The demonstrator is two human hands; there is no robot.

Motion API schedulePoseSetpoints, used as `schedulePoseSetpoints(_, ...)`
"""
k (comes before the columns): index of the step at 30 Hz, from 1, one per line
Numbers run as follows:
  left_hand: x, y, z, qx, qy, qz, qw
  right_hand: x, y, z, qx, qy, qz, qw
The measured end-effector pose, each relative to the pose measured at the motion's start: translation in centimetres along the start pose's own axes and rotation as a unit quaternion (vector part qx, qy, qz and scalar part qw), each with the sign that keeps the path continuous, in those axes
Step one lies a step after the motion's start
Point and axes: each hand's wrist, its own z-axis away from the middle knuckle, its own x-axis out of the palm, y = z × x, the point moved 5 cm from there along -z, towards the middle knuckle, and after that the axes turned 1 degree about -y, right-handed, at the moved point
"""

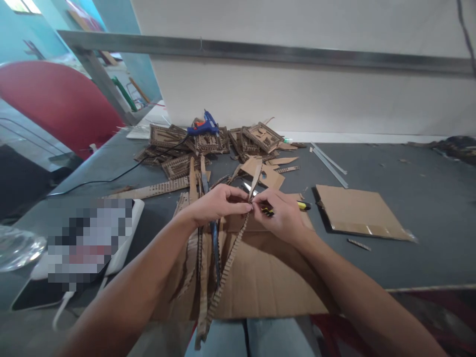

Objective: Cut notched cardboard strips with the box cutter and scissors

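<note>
Both my hands meet over a large cardboard sheet (275, 277) at the table's front edge. My left hand (219, 202) pinches a long corrugated cardboard strip (231, 258) between thumb and fingertips. From the same spot my right hand (280, 210) grips the strip with its fingers closed. The strip's lower end hangs down past the sheet's near edge; its upper end points away from me. Beside and partly behind my right hand is a yellow and black cutter knife (304, 205). More cardboard strips (203, 277) lie left of the held one.
Behind my hands, a blue glue gun (205, 124) rests on piled cardboard frames (178, 141), its cable running left. To the right lie a flat cardboard piece (364, 210) and clear glue sticks (329, 166). A phone (126, 218) and a clear plastic object (20, 248) are at left.
</note>
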Motion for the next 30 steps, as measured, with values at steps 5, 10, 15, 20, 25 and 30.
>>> schedulePoseSetpoints(5,-0.17,-0.16,0.10,0.019,-0.016,0.003,1.000,-0.12,0.38,0.03,0.035,-0.012,-0.020,0.999)
schedulePoseSetpoints(10,-0.29,-0.25,-0.01,0.030,-0.023,0.010,0.999,-0.17,0.57,0.14,0.033,-0.026,-0.026,0.999)
schedulePoseSetpoints(15,-0.33,-0.37,-0.18,0.035,-0.022,-0.005,0.999,-0.14,0.38,0.11,0.024,-0.029,-0.022,0.999)
schedulePoseSetpoints(20,-0.08,-0.23,-0.09,0.039,-0.035,0.004,0.999,-0.23,0.26,0.00,0.014,-0.035,-0.014,0.999)
schedulePoseSetpoints(25,0.10,0.18,0.21,0.023,-0.053,0.020,0.998,-0.27,0.24,-0.14,0.021,-0.042,-0.020,0.999)
schedulePoseSetpoints(30,-0.03,-0.01,0.40,0.017,-0.080,0.037,0.996,-0.46,0.33,-0.47,0.069,-0.068,-0.059,0.994)
